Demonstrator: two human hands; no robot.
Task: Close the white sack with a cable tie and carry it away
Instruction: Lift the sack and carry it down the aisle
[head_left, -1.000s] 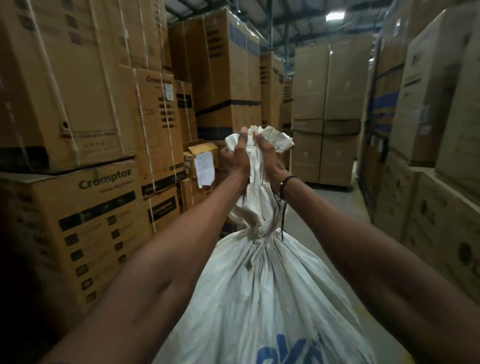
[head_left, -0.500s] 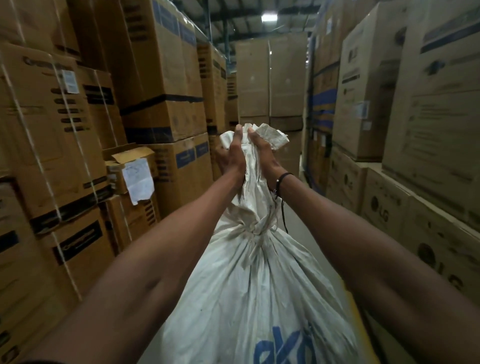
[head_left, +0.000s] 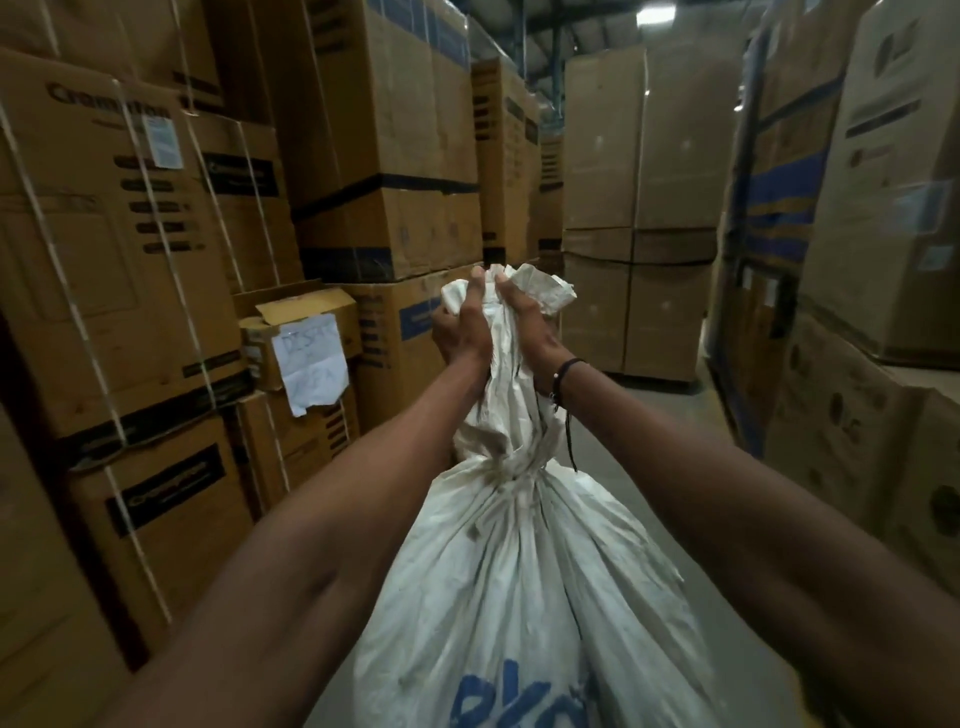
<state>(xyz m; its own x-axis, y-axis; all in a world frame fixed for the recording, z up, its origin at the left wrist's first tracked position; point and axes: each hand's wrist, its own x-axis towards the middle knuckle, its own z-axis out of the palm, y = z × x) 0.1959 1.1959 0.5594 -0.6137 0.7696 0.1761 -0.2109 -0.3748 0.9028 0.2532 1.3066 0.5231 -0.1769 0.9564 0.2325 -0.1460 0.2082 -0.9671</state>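
Stacked brown cardboard boxes (head_left: 363, 156) slide leftward past | both hands, left hand (head_left: 462, 332) and right hand (head_left: 524, 325), clenched round bunched neck of white woven sack (head_left: 519, 571), above its tie

Dim warehouse light, one bright ceiling lamp (head_left: 645, 17) far overhead, dark shadowed corners, wide-angle bending at edges, slight softness

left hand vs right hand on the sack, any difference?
The left hand is bare at the wrist; the right hand wears a dark wrist cord. The left hand grips the left side of the bunched top of the white sack, the right hand the right side. Both clutch the top above the cinched neck.
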